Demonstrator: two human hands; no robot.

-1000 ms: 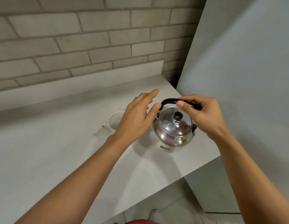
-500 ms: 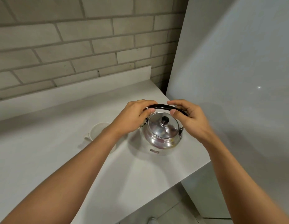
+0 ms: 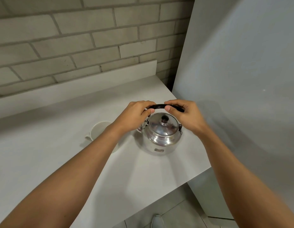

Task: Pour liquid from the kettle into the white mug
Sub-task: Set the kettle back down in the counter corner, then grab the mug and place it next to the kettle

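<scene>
The head view shows us at the grasping step. Left of centre, the white mug (image 3: 100, 131) stands on the table (image 3: 44, 153), partly hidden by our left forearm. Our left hand (image 3: 134, 116) and right hand (image 3: 185, 116) both curl their fingers (image 3: 173, 102) closed around the black handle (image 3: 159, 106) of the kettle (image 3: 161, 137), mid-frame. Next we must lift and tip it left toward the mug. A second ago the left hand lay open beside the handle.

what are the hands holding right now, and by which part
Both hands grip the kettle by its black handle: the left hand at the left end, the right hand at the right end. The kettle sits on the counter.
</scene>
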